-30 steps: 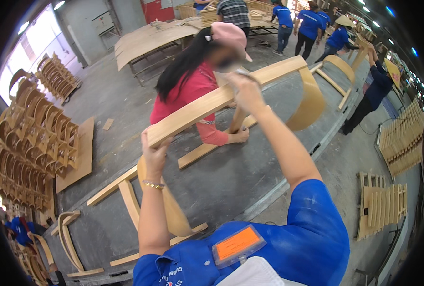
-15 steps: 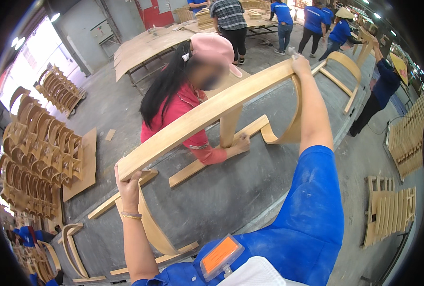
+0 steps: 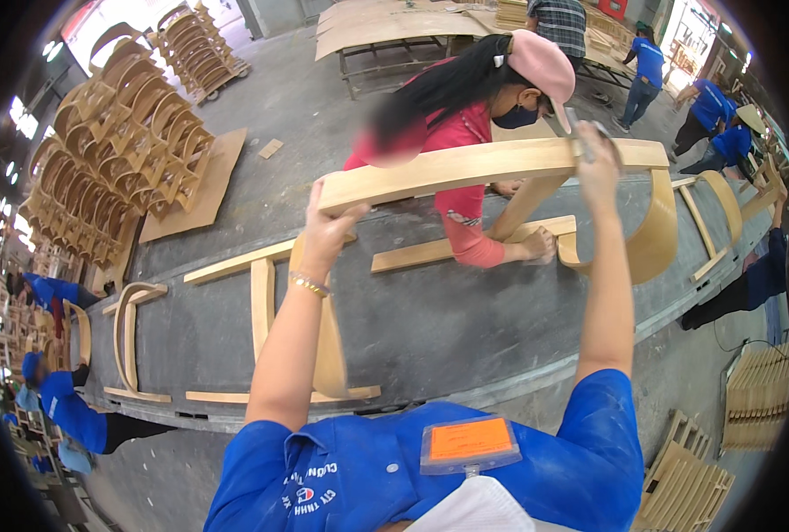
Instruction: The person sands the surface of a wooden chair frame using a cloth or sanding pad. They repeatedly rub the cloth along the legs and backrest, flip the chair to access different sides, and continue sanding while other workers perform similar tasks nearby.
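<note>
A pale, gently bowed wooden rail spans in front of me, part of a bent-wood frame whose curved loop drops at its right end. My left hand is closed round the rail's left end, thumb underneath. On the rail's top near the right end lies my right hand, smeared by motion. Its fingers are closed round a greyish thing pressed on the wood, too blurred to name. Beyond the rail a co-worker in pink bends over, a hand near a wooden piece on the grey work surface.
Other bent-wood frames stand on the grey work surface at left and far right. Stacked curved parts rise on the floor at left. A board-topped table stands behind. More people in blue work at both sides. Slatted wood stacks lie at right.
My view has swung, so the rail appears more level and further right. My right hand has moved from the rail's far right end inward along its top. The left hand keeps its grip.
</note>
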Motion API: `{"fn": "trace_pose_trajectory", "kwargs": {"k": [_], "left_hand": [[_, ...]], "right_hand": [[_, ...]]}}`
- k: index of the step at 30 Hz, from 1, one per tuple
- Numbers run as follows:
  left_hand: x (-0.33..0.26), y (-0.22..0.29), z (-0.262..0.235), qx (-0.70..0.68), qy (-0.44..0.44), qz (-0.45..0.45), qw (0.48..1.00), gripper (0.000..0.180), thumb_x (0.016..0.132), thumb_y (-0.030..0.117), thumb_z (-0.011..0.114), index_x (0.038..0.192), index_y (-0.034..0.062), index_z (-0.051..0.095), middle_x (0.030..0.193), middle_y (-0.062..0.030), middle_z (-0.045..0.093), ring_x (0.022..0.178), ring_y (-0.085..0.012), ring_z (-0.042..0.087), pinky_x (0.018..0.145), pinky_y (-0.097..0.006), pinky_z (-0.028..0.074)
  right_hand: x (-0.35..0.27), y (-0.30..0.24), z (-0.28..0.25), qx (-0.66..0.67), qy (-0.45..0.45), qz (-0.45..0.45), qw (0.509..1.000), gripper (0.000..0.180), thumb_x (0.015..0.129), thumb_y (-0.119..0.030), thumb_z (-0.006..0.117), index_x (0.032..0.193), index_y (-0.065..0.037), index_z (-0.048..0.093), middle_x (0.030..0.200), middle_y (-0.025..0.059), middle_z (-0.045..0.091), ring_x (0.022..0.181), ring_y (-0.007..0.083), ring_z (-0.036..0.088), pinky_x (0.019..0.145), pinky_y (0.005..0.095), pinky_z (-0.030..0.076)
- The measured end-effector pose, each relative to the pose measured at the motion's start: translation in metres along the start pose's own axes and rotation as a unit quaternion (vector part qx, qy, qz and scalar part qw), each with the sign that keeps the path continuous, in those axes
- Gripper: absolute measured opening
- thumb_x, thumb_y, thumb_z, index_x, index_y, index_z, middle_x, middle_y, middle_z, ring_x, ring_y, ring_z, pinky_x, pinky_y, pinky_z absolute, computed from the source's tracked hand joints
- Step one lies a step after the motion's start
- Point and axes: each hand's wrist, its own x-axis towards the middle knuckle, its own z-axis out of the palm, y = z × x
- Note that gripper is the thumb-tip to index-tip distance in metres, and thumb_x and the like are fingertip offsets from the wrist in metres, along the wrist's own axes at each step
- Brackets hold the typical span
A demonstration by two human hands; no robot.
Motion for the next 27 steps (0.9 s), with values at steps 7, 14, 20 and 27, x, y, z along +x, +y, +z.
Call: {"fn": "trace_pose_trajectory", "kwargs": {"k": [7, 14, 20, 27], "left_hand": [[-0.007, -0.004, 0.003, -0.074, -0.021, 0.037, 0.996, 0.058, 0.087, 0.008, 0.086, 0.134, 0.0046, 0.052, 0.119, -0.0031, 0.063, 0.109, -0.0135, 0.061, 0.095, -0.030, 0.052], [-0.011, -0.033, -0.008, -0.083, -0.057, 0.031, 0.994, 0.054, 0.089, 0.009, 0.084, 0.133, 0.0054, 0.051, 0.121, -0.0049, 0.062, 0.109, -0.0162, 0.063, 0.093, -0.032, 0.055], [-0.015, -0.023, 0.005, 0.024, -0.046, 0.066, 0.996, 0.051, 0.091, 0.009, 0.082, 0.132, 0.0060, 0.050, 0.123, -0.0065, 0.060, 0.109, -0.0183, 0.065, 0.093, -0.033, 0.057], [-0.072, 0.020, 0.003, -0.190, -0.094, -0.076, 0.974, 0.048, 0.097, 0.001, 0.072, 0.137, 0.0053, 0.046, 0.134, -0.0122, 0.056, 0.124, -0.0328, 0.063, 0.101, -0.043, 0.059]], "right_hand": [[-0.113, -0.286, 0.080, 0.071, -0.030, -0.203, 0.976, 0.063, 0.086, 0.000, 0.062, 0.145, -0.019, 0.066, 0.146, 0.0120, 0.065, 0.140, 0.0319, 0.057, 0.118, 0.0474, 0.041], [-0.142, -0.402, 0.138, 0.213, -0.076, -0.167, 0.960, 0.032, 0.090, -0.015, 0.065, 0.121, -0.011, 0.077, 0.110, 0.0127, 0.076, 0.111, 0.0350, 0.069, 0.103, 0.0499, 0.049], [-0.148, -0.358, 0.044, 0.632, -0.097, 0.102, 0.762, 0.036, 0.100, -0.021, 0.064, 0.130, -0.003, 0.072, 0.102, 0.0145, 0.076, 0.096, 0.0272, 0.072, 0.090, 0.0411, 0.054], [-0.188, -0.153, -0.123, 0.221, 0.332, 0.242, 0.884, 0.040, 0.111, -0.017, 0.051, 0.146, 0.000, 0.055, 0.142, 0.0113, 0.061, 0.131, 0.0238, 0.058, 0.112, 0.0396, 0.045]]}}
